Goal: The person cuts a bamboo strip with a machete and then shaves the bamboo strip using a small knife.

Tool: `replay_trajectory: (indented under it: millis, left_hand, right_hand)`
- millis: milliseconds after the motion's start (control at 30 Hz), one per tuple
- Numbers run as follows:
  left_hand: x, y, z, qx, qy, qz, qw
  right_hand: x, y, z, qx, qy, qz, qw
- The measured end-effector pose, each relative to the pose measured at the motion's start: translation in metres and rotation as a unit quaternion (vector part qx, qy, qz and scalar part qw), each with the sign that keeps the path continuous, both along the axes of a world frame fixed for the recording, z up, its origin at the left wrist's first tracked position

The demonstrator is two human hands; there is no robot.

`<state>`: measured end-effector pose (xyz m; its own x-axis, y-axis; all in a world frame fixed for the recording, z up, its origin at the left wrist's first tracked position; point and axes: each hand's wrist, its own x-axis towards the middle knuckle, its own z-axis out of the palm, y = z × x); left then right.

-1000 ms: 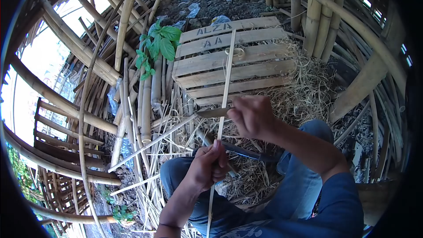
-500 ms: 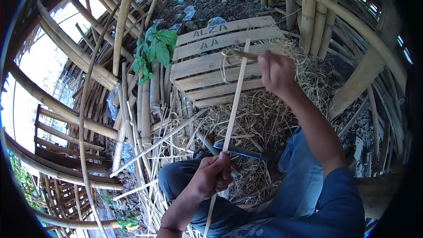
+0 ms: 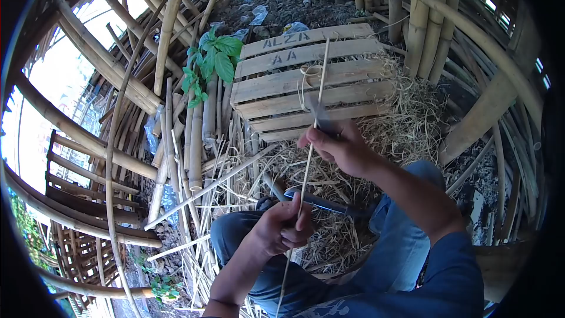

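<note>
A thin bamboo strip (image 3: 321, 85) stands slanted before me, its upper end in front of the wooden crate (image 3: 312, 82). My left hand (image 3: 284, 228) is closed around the strip's lower part, and the tail hangs below the fist. Higher up, my right hand (image 3: 341, 148) grips a knife (image 3: 322, 115) whose blade is smeared by motion. The blade lies against or across the strip; exact contact is hard to tell. A curled shaving (image 3: 306, 72) shows in front of the crate near the strip. Between my knees lies a long dark blade (image 3: 321, 201), touched by neither hand.
Shavings (image 3: 406, 121) heap around the crate. Several bamboo poles (image 3: 194, 147) and pale strips lie at the left, beside a leafy plant (image 3: 215, 59). Thick bamboo posts (image 3: 419, 23) stand at the back right. Plastic scraps (image 3: 259, 15) lie on the soil behind.
My right hand has come down and left along the strip, from beside the crate to nearer my left hand. The strip has turned to show its narrow edge. My left hand keeps its hold.
</note>
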<state>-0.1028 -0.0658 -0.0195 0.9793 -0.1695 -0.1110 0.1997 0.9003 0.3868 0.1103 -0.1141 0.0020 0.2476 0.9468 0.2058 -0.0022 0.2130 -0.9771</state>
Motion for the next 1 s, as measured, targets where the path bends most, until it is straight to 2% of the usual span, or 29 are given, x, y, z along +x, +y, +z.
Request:
replay_trajectory:
  millis: [67,100,167,200,233,267,300,333,367,433,467,533,567,633,767,800,867,1000]
  left_hand:
    - [0.004,-0.007,0.008,0.045,0.03,0.029,0.998]
    - [0.006,-0.01,0.011,0.09,0.056,0.058,0.993]
    - [0.008,-0.011,0.01,0.113,0.058,0.067,0.99]
    - [0.009,-0.011,0.013,0.162,0.099,0.086,0.978]
    - [0.01,-0.013,0.016,0.21,0.14,0.105,0.962]
    - [0.011,-0.015,0.018,0.209,0.14,0.104,0.962]
    - [0.013,-0.017,0.021,0.261,0.181,0.149,0.936]
    - [0.014,-0.019,0.022,0.311,0.221,0.194,0.904]
    - [0.014,-0.019,0.021,0.311,0.222,0.195,0.903]
    - [0.015,-0.021,0.017,0.485,0.208,0.239,0.815]
    - [0.014,-0.022,0.011,0.484,0.209,0.239,0.815]
    - [0.014,-0.024,-0.002,0.639,0.174,0.3,0.687]
    - [0.015,-0.025,-0.001,0.638,0.175,0.298,0.688]
    - [0.017,-0.029,0.007,0.763,0.145,0.314,0.546]
    - [0.016,-0.03,0.015,0.778,0.165,0.287,0.533]
    - [0.016,-0.03,0.016,0.783,0.172,0.283,0.526]
    - [0.013,-0.029,0.016,0.789,0.181,0.278,0.517]
    - [0.008,-0.034,0.018,0.786,0.167,0.252,0.54]
  right_hand:
    - [-0.006,0.0,0.004,0.039,0.099,0.009,0.994]
    - [-0.002,-0.001,0.005,0.04,0.099,0.008,0.994]
    - [0.013,0.001,0.01,0.024,0.12,-0.096,0.988]
    - [0.017,0.003,0.015,0.006,0.123,-0.144,0.982]
    - [0.021,0.005,0.008,0.005,0.123,-0.145,0.982]
    - [0.026,0.01,-0.004,0.08,0.021,-0.2,0.976]
    - [0.031,0.012,-0.013,0.153,-0.082,-0.25,0.953]
    - [0.03,0.006,-0.013,0.131,-0.191,-0.265,0.936]
    - [0.023,0.001,-0.012,0.131,-0.191,-0.263,0.936]
    - [0.002,-0.008,-0.012,0.096,-0.414,-0.219,0.878]
    - [-0.008,-0.013,-0.013,0.095,-0.413,-0.218,0.879]
    - [-0.025,-0.02,-0.017,0.062,-0.523,-0.138,0.839]
    - [-0.029,-0.022,-0.021,0.059,-0.522,-0.138,0.84]
    - [-0.033,-0.022,-0.027,0.111,-0.561,-0.152,0.806]
    - [-0.018,-0.015,-0.023,0.155,-0.618,-0.181,0.749]
    - [-0.014,-0.013,-0.025,0.155,-0.617,-0.182,0.75]
    - [-0.006,-0.007,-0.03,0.099,-0.638,-0.201,0.736]
    - [0.039,0.007,-0.024,0.032,-0.627,-0.263,0.733]
